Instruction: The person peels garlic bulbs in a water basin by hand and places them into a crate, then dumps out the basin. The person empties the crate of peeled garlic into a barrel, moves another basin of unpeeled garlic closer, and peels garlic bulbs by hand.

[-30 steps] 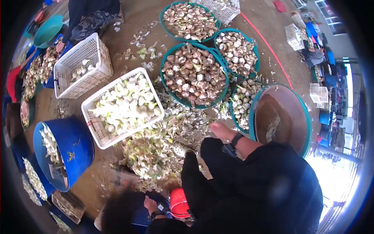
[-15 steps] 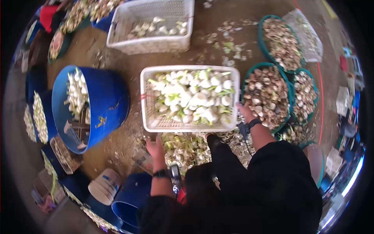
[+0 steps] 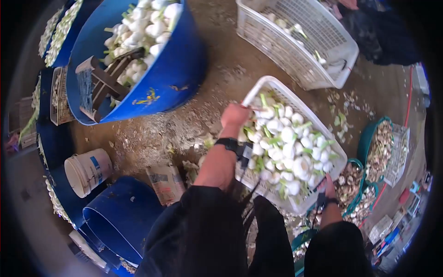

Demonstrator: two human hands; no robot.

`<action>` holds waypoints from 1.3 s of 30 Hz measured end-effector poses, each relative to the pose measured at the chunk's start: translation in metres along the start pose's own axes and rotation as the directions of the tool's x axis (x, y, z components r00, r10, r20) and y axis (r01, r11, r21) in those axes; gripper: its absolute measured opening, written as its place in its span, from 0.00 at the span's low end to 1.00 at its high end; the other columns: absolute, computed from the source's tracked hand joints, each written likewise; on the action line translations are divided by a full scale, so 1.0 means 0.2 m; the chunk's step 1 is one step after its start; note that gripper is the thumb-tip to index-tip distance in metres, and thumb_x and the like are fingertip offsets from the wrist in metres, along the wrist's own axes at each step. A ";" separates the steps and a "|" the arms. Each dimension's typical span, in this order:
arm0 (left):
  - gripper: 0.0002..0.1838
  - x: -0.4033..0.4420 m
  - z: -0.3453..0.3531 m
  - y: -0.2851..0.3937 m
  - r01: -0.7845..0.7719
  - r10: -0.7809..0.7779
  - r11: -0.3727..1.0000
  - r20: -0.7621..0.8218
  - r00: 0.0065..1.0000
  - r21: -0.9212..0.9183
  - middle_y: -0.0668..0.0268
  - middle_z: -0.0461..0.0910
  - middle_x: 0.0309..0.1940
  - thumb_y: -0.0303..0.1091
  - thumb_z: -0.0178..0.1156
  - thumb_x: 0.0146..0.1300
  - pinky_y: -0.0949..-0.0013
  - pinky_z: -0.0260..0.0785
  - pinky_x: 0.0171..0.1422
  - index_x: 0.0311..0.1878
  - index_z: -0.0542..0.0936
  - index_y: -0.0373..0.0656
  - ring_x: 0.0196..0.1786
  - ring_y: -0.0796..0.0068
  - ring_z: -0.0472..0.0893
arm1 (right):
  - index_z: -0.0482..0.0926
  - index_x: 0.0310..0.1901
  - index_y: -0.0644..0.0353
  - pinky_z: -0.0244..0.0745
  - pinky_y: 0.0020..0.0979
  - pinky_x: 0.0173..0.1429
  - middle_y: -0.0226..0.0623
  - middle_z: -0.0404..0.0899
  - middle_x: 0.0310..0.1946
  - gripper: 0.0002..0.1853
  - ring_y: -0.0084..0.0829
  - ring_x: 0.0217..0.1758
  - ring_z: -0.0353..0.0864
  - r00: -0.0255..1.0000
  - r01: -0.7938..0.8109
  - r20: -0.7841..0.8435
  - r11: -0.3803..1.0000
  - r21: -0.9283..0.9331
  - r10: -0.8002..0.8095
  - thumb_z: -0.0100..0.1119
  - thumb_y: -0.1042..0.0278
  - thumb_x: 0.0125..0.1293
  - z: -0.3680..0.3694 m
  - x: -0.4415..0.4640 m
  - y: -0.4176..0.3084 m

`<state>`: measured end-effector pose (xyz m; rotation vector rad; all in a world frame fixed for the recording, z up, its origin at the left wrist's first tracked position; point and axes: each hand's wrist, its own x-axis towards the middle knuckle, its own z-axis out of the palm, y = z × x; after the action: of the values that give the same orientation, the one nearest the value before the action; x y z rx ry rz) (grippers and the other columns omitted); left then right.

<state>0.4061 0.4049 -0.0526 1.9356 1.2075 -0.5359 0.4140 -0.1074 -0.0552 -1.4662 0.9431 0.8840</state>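
Observation:
A white plastic crate (image 3: 314,121) sits in front of me, turned at a slant and heaped with trimmed garlic bulbs (image 3: 288,143) that have short green stems. My left hand (image 3: 235,115) is closed over the crate's left end rim. At the opposite end, near the lower right corner, my right hand (image 3: 329,187) grips the rim; part of its fingers is hidden. Both wrists carry dark straps with small devices.
A big blue tub (image 3: 180,78) with garlic and a small wooden stool (image 3: 104,85) stands at upper left. Beyond lies another white crate (image 3: 295,57) with a few bulbs. Green baskets (image 3: 367,138) of garlic are at right, a white bucket (image 3: 87,171) and blue barrel (image 3: 122,217) at lower left.
My view has swung, and the crate now appears slanted and lower right. My left hand has moved from below the crate up onto its left rim. My right hand has stayed at its right end.

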 end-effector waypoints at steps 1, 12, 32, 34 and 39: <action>0.20 -0.04 -0.04 0.02 0.032 -0.031 0.999 -0.023 0.999 0.016 0.62 0.81 0.37 0.54 0.58 0.49 0.62 0.70 0.49 0.40 0.81 0.52 0.44 0.62 0.79 | 0.63 0.19 0.48 0.62 0.25 0.19 0.22 0.60 0.09 0.20 0.22 0.11 0.62 0.999 0.032 -0.038 0.999 -0.031 -0.033 0.53 0.45 0.59 0.00 -0.04 0.03; 0.14 -0.71 -0.67 -0.67 0.162 -0.122 0.818 0.108 0.987 -0.552 0.71 0.72 0.18 0.39 0.61 0.57 0.75 0.61 0.23 0.34 0.79 0.36 0.21 0.86 0.68 | 0.66 0.30 0.47 0.60 0.21 0.21 0.19 0.60 0.15 0.16 0.16 0.16 0.61 0.988 0.149 0.022 0.975 0.163 -0.154 0.43 0.44 0.63 0.32 -1.12 -0.25; 0.06 -3.13 -1.33 -1.08 -0.042 -0.899 0.151 -0.155 0.409 -0.988 0.73 0.65 0.11 0.30 0.58 0.56 0.76 0.55 0.14 0.34 0.72 0.40 0.11 0.82 0.64 | 0.79 0.28 0.66 0.67 0.33 0.28 0.35 0.75 0.17 0.24 0.24 0.21 0.72 0.417 0.891 0.902 0.145 -0.429 0.109 0.56 0.46 0.56 2.83 -1.82 -0.70; 0.06 -3.12 -1.25 -1.01 -0.028 -0.920 0.109 -0.112 0.375 -0.994 0.73 0.65 0.11 0.30 0.58 0.56 0.77 0.55 0.14 0.34 0.72 0.40 0.11 0.82 0.64 | 0.78 0.24 0.68 0.66 0.33 0.26 0.37 0.74 0.14 0.28 0.28 0.19 0.73 0.414 0.901 0.892 0.055 -0.429 0.184 0.58 0.42 0.52 3.06 -1.79 -0.63; 0.07 -2.92 -1.11 -0.66 0.000 -0.963 -0.063 0.061 0.261 -0.998 0.73 0.65 0.12 0.29 0.57 0.55 0.77 0.55 0.13 0.35 0.72 0.40 0.11 0.82 0.64 | 0.75 0.26 0.67 0.68 0.29 0.25 0.39 0.77 0.20 0.32 0.27 0.19 0.74 0.408 0.873 0.815 0.084 -0.480 0.411 0.58 0.36 0.50 3.52 -1.68 -0.53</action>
<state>0.0091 0.2874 0.4339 0.1700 2.2654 0.7850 0.3642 0.6246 0.2278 -1.6731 -1.2338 1.8352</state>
